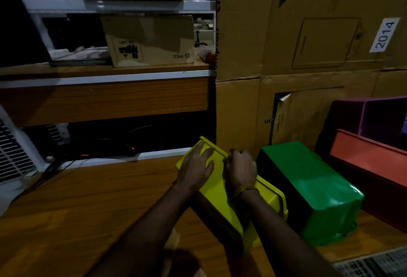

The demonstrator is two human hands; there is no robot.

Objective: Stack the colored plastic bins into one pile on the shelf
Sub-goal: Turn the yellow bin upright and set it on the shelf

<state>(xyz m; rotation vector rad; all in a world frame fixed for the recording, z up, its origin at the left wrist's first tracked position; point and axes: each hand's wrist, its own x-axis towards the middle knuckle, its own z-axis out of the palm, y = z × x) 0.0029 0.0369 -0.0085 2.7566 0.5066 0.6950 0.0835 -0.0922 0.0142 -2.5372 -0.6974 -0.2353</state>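
Observation:
A yellow plastic bin [220, 195] lies tilted on the wooden surface [88, 210] in the lower middle. My left hand [196, 166] rests flat on its upper side with the fingers spread. My right hand [240, 171] curls over the bin's far edge and grips it. Right beside it a green bin [312, 188] lies upside down, touching or nearly touching the yellow one. Further right stands an orange-red bin [370, 162], and behind that a purple bin [374, 118].
Large cardboard boxes [308, 34] form a wall behind the bins. At the left, a wooden shelf [105, 69] carries a small cardboard box [149, 41]. A white grille [13, 151] stands at the far left, with cables beside it. Wire mesh [374, 263] shows at bottom right.

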